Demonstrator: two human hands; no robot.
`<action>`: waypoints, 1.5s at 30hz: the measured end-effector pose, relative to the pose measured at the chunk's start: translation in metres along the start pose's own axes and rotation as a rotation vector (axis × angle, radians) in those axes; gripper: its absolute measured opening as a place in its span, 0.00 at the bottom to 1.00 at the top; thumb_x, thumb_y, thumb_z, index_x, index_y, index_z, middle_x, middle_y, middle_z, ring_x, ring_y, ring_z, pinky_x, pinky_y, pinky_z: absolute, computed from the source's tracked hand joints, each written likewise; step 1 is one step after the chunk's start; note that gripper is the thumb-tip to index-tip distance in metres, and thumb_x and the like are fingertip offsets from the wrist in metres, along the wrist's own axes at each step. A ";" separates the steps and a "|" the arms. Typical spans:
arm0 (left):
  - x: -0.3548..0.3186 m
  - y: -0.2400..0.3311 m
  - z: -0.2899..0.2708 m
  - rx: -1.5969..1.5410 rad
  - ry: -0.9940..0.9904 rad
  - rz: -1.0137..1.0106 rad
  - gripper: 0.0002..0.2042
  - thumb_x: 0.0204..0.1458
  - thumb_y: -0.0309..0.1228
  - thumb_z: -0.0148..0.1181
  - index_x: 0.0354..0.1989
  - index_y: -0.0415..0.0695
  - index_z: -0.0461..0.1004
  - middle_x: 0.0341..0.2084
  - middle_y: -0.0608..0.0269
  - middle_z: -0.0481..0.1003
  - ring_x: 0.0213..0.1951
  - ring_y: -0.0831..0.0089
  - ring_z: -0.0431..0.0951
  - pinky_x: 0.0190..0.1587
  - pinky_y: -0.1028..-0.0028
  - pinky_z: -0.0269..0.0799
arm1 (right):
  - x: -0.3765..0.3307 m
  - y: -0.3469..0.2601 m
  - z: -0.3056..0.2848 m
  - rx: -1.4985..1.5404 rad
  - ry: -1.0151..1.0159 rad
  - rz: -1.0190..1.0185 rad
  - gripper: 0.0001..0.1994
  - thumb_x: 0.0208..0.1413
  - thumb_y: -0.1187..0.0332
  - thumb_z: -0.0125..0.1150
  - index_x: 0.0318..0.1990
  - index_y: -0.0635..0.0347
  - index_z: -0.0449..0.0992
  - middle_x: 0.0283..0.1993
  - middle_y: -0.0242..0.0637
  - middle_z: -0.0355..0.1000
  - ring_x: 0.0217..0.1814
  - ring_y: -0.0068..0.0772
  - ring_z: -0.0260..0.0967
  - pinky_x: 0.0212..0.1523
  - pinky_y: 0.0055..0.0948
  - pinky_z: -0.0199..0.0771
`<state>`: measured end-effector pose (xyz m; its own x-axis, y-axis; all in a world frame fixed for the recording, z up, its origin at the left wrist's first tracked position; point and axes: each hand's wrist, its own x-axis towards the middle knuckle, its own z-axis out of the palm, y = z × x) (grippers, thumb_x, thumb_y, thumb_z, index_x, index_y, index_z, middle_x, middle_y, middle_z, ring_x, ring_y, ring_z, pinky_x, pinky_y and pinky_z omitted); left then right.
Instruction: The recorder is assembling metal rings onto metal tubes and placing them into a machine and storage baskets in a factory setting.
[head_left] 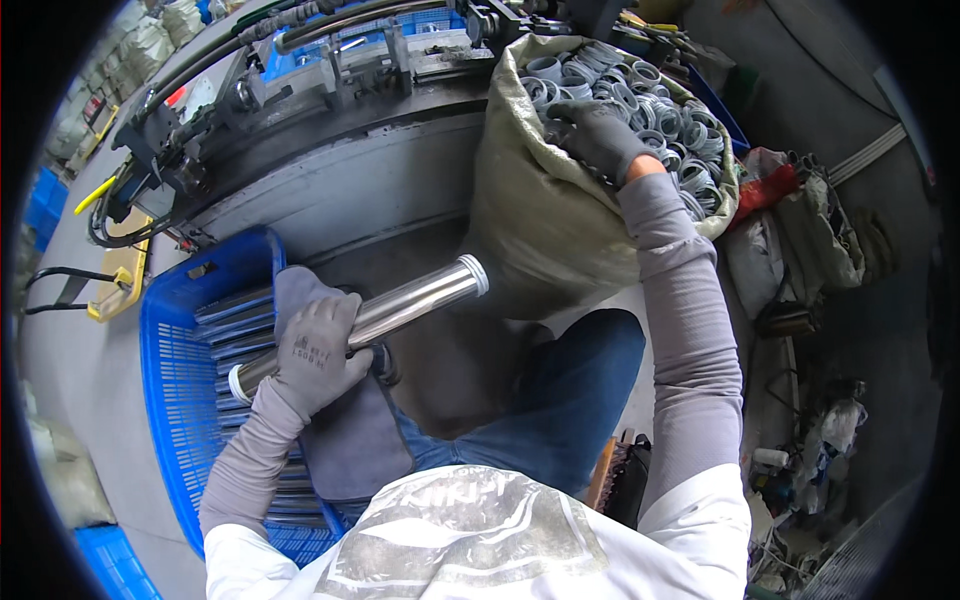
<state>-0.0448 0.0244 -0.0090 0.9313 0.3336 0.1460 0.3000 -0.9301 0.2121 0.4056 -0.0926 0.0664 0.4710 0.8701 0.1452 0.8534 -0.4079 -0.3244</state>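
My gloved left hand (318,352) is wrapped round two shiny metal tubes or one long tube (418,302); its middle is hidden by the fingers. A white ring caps the tube's right end, and another white ring (238,384) shows at the left end. A grey cloth (350,450) lies under that hand, over my thigh. My gloved right hand (598,138) reaches into a large woven sack (545,215) full of grey-white plastic rings (690,135). Its fingers rest among the rings at the sack's near side; whether they grip one is hidden.
At my left a blue plastic crate (165,400) holds several metal tubes (235,330). Ahead runs a metal machine bench (340,180) with rods and clamps. Bags and scrap (800,240) lie at the right. A yellow-handled cart (120,290) stands far left.
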 end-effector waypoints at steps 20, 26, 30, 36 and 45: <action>0.396 -0.137 -0.071 0.544 0.369 -0.241 0.29 0.55 0.36 0.68 0.66 0.50 0.69 0.57 0.50 0.76 0.62 0.50 0.75 0.64 0.54 0.70 | -0.164 -0.077 0.207 0.480 -0.230 -0.259 0.26 0.65 0.49 0.62 0.65 0.50 0.75 0.52 0.49 0.79 0.50 0.54 0.79 0.53 0.50 0.78; 0.394 -0.166 -0.041 0.516 0.198 -0.280 0.27 0.60 0.32 0.61 0.68 0.46 0.66 0.67 0.49 0.70 0.75 0.54 0.62 0.72 0.55 0.62 | -0.156 -0.074 0.196 0.583 -0.491 -0.048 0.26 0.64 0.49 0.63 0.65 0.50 0.76 0.54 0.49 0.80 0.56 0.53 0.78 0.52 0.48 0.79; 0.332 -0.163 -0.025 0.538 0.483 0.029 0.30 0.59 0.37 0.63 0.71 0.48 0.65 0.68 0.47 0.68 0.68 0.50 0.70 0.70 0.54 0.66 | -0.157 -0.053 0.229 0.264 -0.065 -0.550 0.23 0.66 0.53 0.63 0.63 0.54 0.77 0.51 0.49 0.81 0.51 0.49 0.80 0.52 0.43 0.79; 0.100 -0.185 0.002 0.211 0.437 -0.057 0.22 0.59 0.35 0.60 0.62 0.46 0.74 0.54 0.51 0.78 0.58 0.50 0.77 0.63 0.54 0.71 | -0.152 -0.073 0.169 0.867 -0.546 0.246 0.21 0.69 0.59 0.61 0.64 0.60 0.76 0.51 0.37 0.78 0.50 0.30 0.75 0.49 0.29 0.76; -0.201 -0.292 0.154 0.270 -0.343 -0.828 0.27 0.59 0.38 0.61 0.67 0.48 0.70 0.63 0.53 0.72 0.67 0.56 0.69 0.66 0.56 0.67 | -0.138 -0.083 0.169 0.994 -0.517 0.314 0.29 0.64 0.56 0.55 0.66 0.71 0.73 0.57 0.43 0.76 0.62 0.35 0.71 0.67 0.34 0.67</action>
<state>-0.2873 0.2049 -0.2491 0.3971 0.8822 -0.2531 0.8926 -0.4353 -0.1170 0.2323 -0.1323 -0.0850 0.2875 0.8721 -0.3959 0.0563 -0.4280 -0.9020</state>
